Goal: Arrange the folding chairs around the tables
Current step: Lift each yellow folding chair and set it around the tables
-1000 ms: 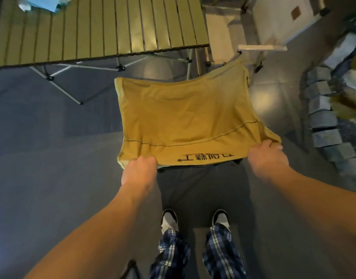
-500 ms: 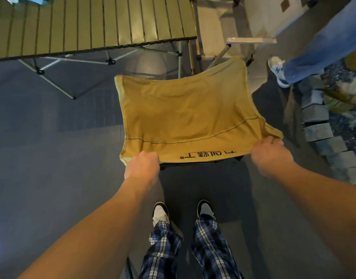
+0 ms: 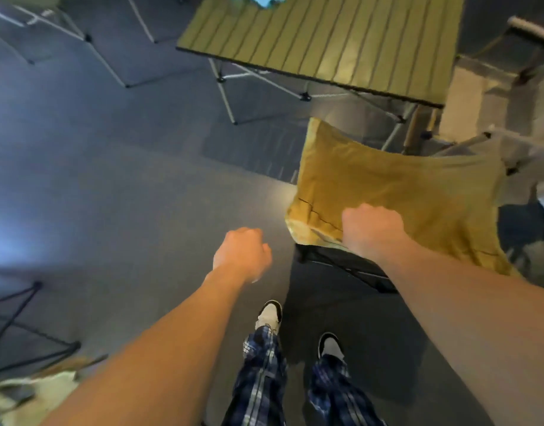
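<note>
A mustard-yellow fabric folding chair (image 3: 400, 192) stands on the floor at centre right, its back edge nearest me and its black frame showing below. My right hand (image 3: 372, 230) grips that near edge of the fabric. My left hand (image 3: 243, 253) hangs to the left of the chair, off it, fingers curled with nothing in them. A green slatted folding table (image 3: 326, 38) stands just beyond the chair on thin metal legs.
Another table's metal legs (image 3: 89, 41) cross the far left. A black chair frame (image 3: 21, 321) and pale fabric (image 3: 27, 398) lie at the lower left. A beige chair (image 3: 467, 118) sits at the far right. My feet stand below the chair on grey carpet.
My left hand has let go of the chair's back edge and moved left. My right hand has shifted along that edge. The view has swung left, so the chair and table now sit to the right.
</note>
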The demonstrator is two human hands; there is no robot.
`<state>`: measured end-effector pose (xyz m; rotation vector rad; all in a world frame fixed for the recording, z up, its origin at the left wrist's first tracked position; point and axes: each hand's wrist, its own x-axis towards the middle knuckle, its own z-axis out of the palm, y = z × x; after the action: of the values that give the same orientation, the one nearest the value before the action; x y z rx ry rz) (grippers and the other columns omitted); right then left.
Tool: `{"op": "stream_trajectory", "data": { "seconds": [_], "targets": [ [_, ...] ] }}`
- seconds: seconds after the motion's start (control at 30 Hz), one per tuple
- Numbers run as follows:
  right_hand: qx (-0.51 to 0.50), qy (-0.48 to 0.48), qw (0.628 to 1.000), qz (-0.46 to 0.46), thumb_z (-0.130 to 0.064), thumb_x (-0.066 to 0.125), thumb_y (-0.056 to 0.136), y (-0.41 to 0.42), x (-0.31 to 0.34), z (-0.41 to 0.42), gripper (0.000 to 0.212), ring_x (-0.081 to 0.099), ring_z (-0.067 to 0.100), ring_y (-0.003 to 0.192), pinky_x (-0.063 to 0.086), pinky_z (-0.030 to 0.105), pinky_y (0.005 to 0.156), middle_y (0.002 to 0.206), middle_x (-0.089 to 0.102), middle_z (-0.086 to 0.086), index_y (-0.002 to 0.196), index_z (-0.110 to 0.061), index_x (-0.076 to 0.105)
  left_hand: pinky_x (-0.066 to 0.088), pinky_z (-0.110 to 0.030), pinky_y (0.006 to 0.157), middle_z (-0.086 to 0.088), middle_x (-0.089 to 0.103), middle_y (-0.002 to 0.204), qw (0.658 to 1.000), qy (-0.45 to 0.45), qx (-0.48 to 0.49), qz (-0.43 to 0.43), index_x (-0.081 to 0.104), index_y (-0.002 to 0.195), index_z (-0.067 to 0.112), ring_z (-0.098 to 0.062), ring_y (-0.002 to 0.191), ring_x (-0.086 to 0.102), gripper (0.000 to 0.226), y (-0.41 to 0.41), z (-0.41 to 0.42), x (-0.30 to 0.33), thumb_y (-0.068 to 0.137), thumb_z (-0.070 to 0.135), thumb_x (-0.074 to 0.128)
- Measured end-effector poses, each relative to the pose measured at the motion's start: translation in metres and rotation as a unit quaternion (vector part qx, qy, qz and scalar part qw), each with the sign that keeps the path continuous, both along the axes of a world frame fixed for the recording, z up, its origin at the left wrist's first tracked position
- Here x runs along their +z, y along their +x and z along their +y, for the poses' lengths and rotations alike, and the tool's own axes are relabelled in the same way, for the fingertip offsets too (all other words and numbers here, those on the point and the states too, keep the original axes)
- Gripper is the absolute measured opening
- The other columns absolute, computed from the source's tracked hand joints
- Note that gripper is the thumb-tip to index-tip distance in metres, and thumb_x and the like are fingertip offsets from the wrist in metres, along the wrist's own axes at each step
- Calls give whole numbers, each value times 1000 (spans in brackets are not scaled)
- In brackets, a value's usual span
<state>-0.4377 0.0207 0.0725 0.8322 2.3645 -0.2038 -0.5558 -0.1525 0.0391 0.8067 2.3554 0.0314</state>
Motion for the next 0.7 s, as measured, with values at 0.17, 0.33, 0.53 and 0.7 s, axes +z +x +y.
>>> {"op": "stream_trajectory", "data": {
  "seconds": [0.17,0.33,0.53,0.7],
  "targets": [
    [199,-3,980,30,-16,46,93,-76,15,-101,24,62,31,100,41,35,71,107,62,9,113,-16,60,47,-41,95,-13,54,129,970,17,241,13,57,129,12,-33,123,46,37,3,-129,18,96,25,46],
    [348,-26,937,36,-17,50,90,-118,24,-235,27,59,32,108,38,35,75,115,59,8,116,-17,56,41,-42,103,-12,53,131,908,-18,417,25,55,129,16,-33,125,43,39,40,-264,26,92,28,48],
    [525,-113,843,44,-14,50,91,-136,0,-428,46,55,36,107,40,39,72,117,46,10,135,-22,41,42,-45,100,-10,49,135,796,-43,603,-20,42,138,19,-34,126,41,54,97,-418,5,88,32,57],
    [645,-35,761,-56,-30,67,83,-114,-47,-544,57,40,38,122,44,48,92,132,38,7,136,-34,47,42,-58,95,-1,53,120,746,-112,631,-180,45,119,29,-33,118,45,55,162,-508,-37,76,45,75]
  ]
}}
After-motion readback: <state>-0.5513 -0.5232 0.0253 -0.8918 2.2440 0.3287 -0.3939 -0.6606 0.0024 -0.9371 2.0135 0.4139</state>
